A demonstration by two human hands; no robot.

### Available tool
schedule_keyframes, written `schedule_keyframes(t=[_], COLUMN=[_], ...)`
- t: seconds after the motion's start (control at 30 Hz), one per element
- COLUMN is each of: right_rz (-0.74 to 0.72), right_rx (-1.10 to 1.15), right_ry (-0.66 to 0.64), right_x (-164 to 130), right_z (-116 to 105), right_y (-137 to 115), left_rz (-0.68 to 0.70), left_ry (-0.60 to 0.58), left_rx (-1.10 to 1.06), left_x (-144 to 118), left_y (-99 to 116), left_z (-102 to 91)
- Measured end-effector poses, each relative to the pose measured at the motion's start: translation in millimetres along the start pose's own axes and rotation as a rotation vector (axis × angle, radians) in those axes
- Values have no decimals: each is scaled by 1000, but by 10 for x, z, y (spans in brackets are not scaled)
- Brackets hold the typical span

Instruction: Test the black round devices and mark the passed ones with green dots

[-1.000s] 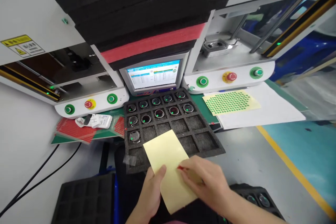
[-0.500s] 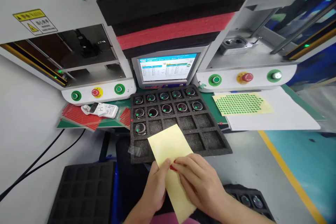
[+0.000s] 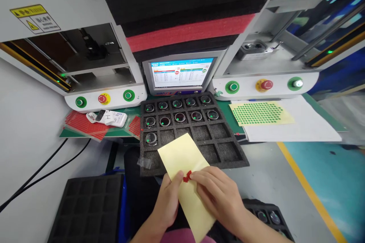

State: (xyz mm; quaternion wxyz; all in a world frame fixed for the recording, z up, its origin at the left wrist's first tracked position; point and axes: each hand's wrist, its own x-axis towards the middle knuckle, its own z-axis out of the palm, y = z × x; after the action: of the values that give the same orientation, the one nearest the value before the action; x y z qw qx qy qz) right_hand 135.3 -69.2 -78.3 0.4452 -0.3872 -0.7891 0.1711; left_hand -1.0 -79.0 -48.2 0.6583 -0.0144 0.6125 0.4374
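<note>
A pale yellow paper sheet (image 3: 179, 152) is tilted in front of my body, its top end overlapping the foam tray. My left hand (image 3: 169, 199) grips it from the left, thumb on top. My right hand (image 3: 218, 193) lies over its right edge, fingertips pinching a small crumpled cluster of red stickers (image 3: 187, 177) near the middle of the sheet. Behind the sheet stands a black foam tray (image 3: 228, 132) with several round watch-like pieces (image 3: 179, 117) in its far pockets, each with a green dot. A clear plastic scrap (image 3: 145, 162) lies on the tray's near-left corner.
A monitor (image 3: 179, 74) stands between two machines with push buttons (image 3: 129, 95). Left on the bench are red sticker sheets (image 3: 85, 124) and a white device (image 3: 111, 118); right, a green-dot sheet (image 3: 256, 113). More foam trays (image 3: 88, 205) sit low on both sides.
My right fingertips have shifted slightly, and more of the red cluster shows between my hands. The monitor's left panel has turned red with an NG mark.
</note>
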Motion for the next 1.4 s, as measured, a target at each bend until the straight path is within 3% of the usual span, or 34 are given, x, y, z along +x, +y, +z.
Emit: schedule_keyframes(t=[0.2, 0.43, 0.6, 0.7, 0.83, 0.97, 1.17, 1.4], right_rz=[-12, -77, -98, -4, 265, 391, 543, 582], right_rx=[-10, 2, -38, -182, -435, -474, -417, -342], right_ry=[-17, -197, -101, 33, 201, 33, -141, -126], right_x=[7, 4, -74, -130, -258, -445, -541, -371], right_z=[-54, -206, -258, -372, -600, -673, -571, -676], right_y=[-12, 13, 81, 423, 1265, 1902, 2151, 2128], left_rz=[-9, 5, 15, -3, 18, 7, -18, 8], left_ry=[11, -4, 15, 26, 42, 45, 77, 100], left_rx=[-55, -36, -28, -9, 21, 44, 87, 131], left_x=[-3, 20, 33, 39, 77, 125, 138, 121], left_y=[18, 11, 20, 41, 31, 12, 46, 72], left_z=[18, -37, -31, -40, -90, -132, -123, -75])
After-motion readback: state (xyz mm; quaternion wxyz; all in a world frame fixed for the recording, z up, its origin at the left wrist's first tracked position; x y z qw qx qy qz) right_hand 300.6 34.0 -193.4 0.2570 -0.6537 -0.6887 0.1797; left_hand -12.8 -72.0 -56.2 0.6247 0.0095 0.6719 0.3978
